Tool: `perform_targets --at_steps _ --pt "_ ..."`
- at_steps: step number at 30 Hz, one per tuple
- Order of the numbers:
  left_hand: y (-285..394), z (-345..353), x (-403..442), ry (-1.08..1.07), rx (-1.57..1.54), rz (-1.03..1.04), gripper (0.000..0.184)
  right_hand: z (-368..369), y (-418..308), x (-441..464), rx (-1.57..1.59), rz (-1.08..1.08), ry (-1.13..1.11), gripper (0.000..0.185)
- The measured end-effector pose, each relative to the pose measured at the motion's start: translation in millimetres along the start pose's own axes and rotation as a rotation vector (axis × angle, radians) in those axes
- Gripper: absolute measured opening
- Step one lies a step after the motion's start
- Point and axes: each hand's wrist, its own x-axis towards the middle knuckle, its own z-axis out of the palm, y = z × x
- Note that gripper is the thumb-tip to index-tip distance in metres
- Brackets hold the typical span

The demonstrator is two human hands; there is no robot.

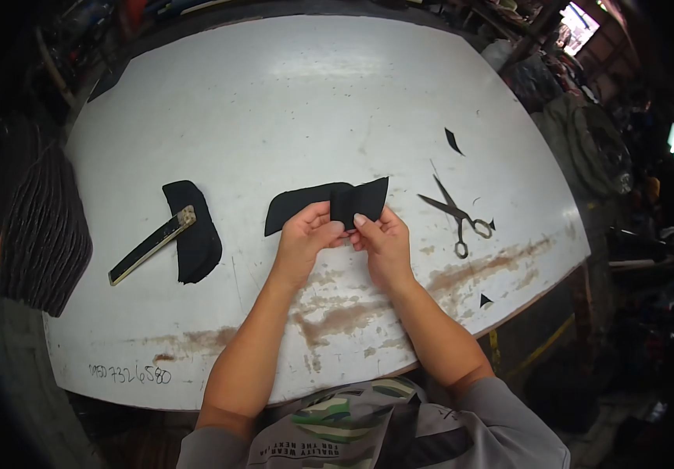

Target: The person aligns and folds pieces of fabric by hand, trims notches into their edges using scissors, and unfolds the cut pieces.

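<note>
A piece of black fabric (pixel 359 202) is held up between my two hands, folded near its middle. My left hand (pixel 306 238) pinches its left part between thumb and fingers. Thumb and fingers of my right hand (pixel 384 244) grip its lower right part. Behind my left hand another black piece (pixel 298 202) lies on the white table (pixel 298 94); whether it joins the held fabric is hidden. Open metal scissors (pixel 457 213) lie to the right of my right hand. On the left, a long dark tool with a light edge (pixel 152 245) rests across a stack of black pieces (pixel 198 242).
Small black scraps lie on the table's right side, one at the back (pixel 453 141) and one near the front edge (pixel 485 300). A tall stack of dark sheets (pixel 40 227) stands at the left edge. Dark bundles (pixel 587 144) are beyond the right edge.
</note>
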Motion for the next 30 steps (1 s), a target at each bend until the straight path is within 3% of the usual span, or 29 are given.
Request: perform_targets --at_steps 2,7,30 --pt "-0.8 6.6 1.5 0.042 -0.022 0.004 0.026 -1.0 7.6 -1.2 0.028 0.011 -0.012 0.011" --pt "-2.0 9.7 2.9 0.221 0.148 -0.012 0.011 2.5 8.0 -3.3 -0.053 0.038 -0.023 0.01" --pt "-7.7 5.8 3.6 0.166 0.244 0.015 0.007 -24.0 -11.7 9.4 -0.16 -0.167 0.024 0.013"
